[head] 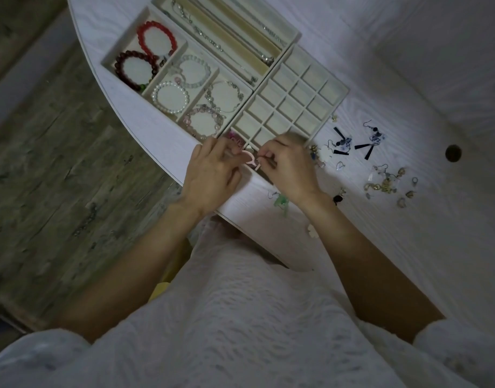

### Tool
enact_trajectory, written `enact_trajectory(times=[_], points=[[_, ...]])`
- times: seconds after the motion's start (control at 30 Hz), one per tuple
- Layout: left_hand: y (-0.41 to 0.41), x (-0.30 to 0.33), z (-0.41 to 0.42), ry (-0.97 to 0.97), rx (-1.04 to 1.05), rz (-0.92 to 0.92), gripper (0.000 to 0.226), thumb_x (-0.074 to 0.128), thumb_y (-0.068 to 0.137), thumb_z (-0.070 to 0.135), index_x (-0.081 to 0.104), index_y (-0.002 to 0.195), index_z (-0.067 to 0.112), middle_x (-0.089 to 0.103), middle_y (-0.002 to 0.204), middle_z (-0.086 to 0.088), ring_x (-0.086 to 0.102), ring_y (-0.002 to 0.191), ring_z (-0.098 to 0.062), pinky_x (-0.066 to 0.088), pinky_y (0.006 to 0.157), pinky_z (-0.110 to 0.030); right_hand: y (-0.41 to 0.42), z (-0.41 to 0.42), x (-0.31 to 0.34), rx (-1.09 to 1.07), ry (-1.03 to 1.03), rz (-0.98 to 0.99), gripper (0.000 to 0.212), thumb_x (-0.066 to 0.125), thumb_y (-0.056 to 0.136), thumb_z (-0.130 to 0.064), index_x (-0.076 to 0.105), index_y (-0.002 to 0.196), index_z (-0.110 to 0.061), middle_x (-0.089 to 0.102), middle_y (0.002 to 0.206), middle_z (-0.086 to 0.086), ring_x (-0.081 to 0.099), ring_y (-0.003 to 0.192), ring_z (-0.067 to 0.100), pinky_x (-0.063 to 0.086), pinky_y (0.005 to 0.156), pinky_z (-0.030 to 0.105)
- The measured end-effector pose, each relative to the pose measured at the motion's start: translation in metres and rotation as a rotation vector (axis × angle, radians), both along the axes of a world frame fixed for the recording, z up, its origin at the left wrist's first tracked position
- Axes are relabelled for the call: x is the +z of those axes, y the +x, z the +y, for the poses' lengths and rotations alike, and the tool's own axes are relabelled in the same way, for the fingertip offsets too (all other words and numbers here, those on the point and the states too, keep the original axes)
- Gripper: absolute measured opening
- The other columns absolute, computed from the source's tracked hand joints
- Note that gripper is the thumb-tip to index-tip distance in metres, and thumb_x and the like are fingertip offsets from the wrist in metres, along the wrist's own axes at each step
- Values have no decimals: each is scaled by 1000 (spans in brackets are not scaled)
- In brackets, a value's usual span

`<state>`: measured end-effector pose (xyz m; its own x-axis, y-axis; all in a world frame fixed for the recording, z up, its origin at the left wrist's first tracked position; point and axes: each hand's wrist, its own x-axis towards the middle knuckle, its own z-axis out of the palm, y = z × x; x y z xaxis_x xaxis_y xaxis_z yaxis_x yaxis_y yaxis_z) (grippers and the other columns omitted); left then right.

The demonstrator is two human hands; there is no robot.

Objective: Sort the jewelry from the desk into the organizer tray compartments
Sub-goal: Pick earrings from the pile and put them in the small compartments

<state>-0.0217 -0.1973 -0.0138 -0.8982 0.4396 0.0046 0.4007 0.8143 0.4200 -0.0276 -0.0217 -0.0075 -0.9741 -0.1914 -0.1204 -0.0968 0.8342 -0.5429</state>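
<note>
We find both forearms bare and converging over the desk's [145, 113] curved near edge, wrists low, backs of the hands facing up. The left hand [212, 175] has its fingers curled inward, fingertips pinching one side of a small pink earring [250, 158]; the right hand [289, 166] mirrors it, thumb and forefinger pinched on the earring's other side, where a thin hook seems to sit, though blur prevents certainty. The earring is pale pink, curved and smooth-looking, held between the two hands just above the grid tray's [293, 93] nearest corner. That tray, directly beyond the knuckles, is cream, matte and velvety, divided into small square cells; the cell beyond the left fingertips holds something pink [235, 137], not clear enough to identify. Further beyond the left hand, a bracelet tray [123, 37] holds round beaded bracelets: glossy red, dark maroon, pearl white, clear and pink. To the right of the right hand, loose earrings [366, 147] lie scattered on the white wood-grain surface, with black tassels, blue-and-white pieces and gold-toned bits among them. A green earring [281, 201] lies just under the right wrist.
</note>
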Motion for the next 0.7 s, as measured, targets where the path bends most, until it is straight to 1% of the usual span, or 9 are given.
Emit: enact_trajectory(times=[0.13, 0.27, 0.33, 0.43, 0.5, 0.57, 0.63, 0.7], points=[[2, 1, 2, -57, -33, 19, 37, 41, 86, 27, 71, 107, 19, 60, 104, -4, 38, 93, -22, 27, 74, -31, 2, -3, -3, -14, 8, -4, 13, 67, 83, -15, 70, 94, -8, 62, 95, 8, 61, 79, 20, 54, 66, 39], [1, 4, 8, -76, -43, 58, 32, 45, 88, 24, 73, 99, 14, 68, 102, 0, 54, 94, -25, 32, 77, -33, 2, -6, 0, -26, 48, -15, 11, 67, 84, -15, 71, 92, -9, 62, 95, 8, 60, 80, 21, 53, 66, 38], [2, 6, 8, -77, -61, 91, 31, 46, 88, 22, 73, 99, 13, 70, 102, 2, 58, 93, -26, 31, 76, -33, 0, -7, 3, -29, 69, -33, 10, 65, 85, -15, 71, 91, -10, 62, 95, 7, 59, 81, 21, 51, 66, 36], [3, 10, 6, -91, -95, 103, 31, 45, 87, 21, 71, 103, 13, 72, 100, 1, 59, 90, -26, 30, 75, -32, -4, -8, 8, -18, 138, -8, 9, 64, 86, -14, 71, 89, -9, 63, 94, 7, 58, 81, 21, 45, 66, 29], [4, 12, 5, -110, -109, 95, 32, 44, 87, 20, 70, 106, 14, 72, 100, 1, 59, 89, -25, 29, 74, -32, -7, -10, 8, 9, 208, 54, 8, 66, 83, -12, 72, 85, -7, 65, 89, 9, 59, 79, 24, 46, 72, 33], [2, 13, 4, -139, -136, 101, 34, 43, 88, 22, 70, 109, 17, 72, 104, 4, 58, 88, -24, 27, 73, -32, -8, -13, 7, 36, 263, 93, 6, 67, 80, -9, 71, 82, -5, 65, 84, 12, 61, 76, 27, 49, 75, 38], [0, 14, 2, -170, -168, 119, 34, 43, 88, 23, 71, 109, 20, 70, 108, 7, 58, 91, -24, 25, 72, -32, -7, -14, 5, 59, 272, 114, 5, 66, 78, -5, 70, 78, -2, 65, 81, 13, 61, 73, 28, 51, 70, 39], [-1, 14, 1, -199, -191, 139, 34, 44, 88, 23, 71, 107, 22, 70, 108, 7, 58, 93, -25, 24, 72, -33, -5, -13, 5, 41, 249, 101, 3, 68, 77, -4, 71, 75, -3, 65, 80, 13, 61, 72, 27, 50, 63, 34]])
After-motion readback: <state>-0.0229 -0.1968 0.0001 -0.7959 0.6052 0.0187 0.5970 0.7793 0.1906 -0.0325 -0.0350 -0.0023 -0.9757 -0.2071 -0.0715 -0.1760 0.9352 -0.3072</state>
